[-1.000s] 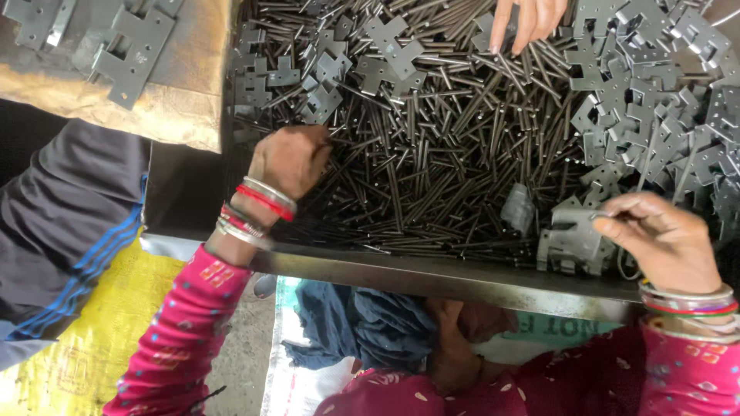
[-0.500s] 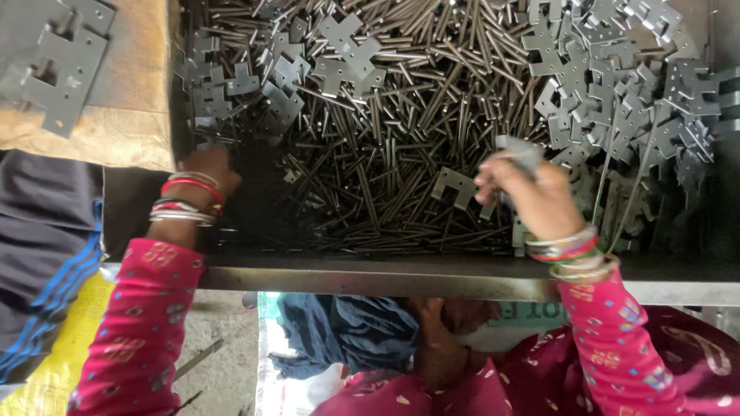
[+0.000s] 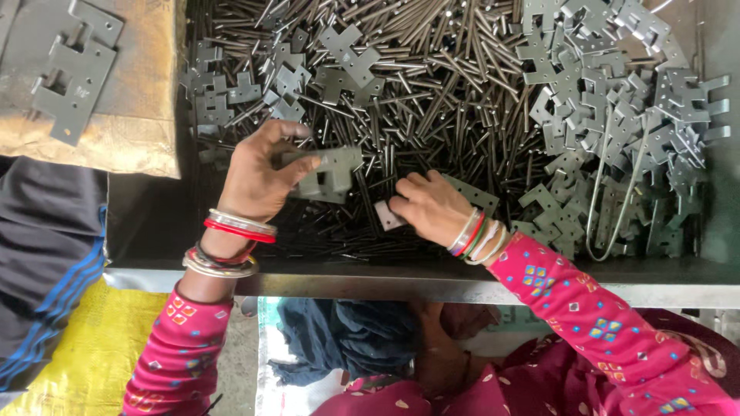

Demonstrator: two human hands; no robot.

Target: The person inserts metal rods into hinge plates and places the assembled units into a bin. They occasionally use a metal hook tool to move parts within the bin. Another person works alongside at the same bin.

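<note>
Both hands work mid-frame over the tray point(image 3: 462, 277) of rods point(image 3: 432, 85) — left hand point(image 3: 258, 173) pinching a notched plate point(image 3: 327, 173), right hand point(image 3: 432, 204) closed on a smaller plate point(image 3: 385, 216) — so sharp stamped edges could nick fingers, or the loosely pinched plate could slip into the pile.

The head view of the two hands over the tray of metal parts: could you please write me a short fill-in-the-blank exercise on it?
1. The left hand holds up a flat grey metal ____ with notched edges.
2. The right hand pinches a smaller metal piece just above a heap of thin dark metal ____.
3. Both wrists wear ____ above pink patterned sleeves.
4. Two more grey plates lie on a ____ surface at the upper left.

Missing words: plate; rods; bangles; brown
</note>
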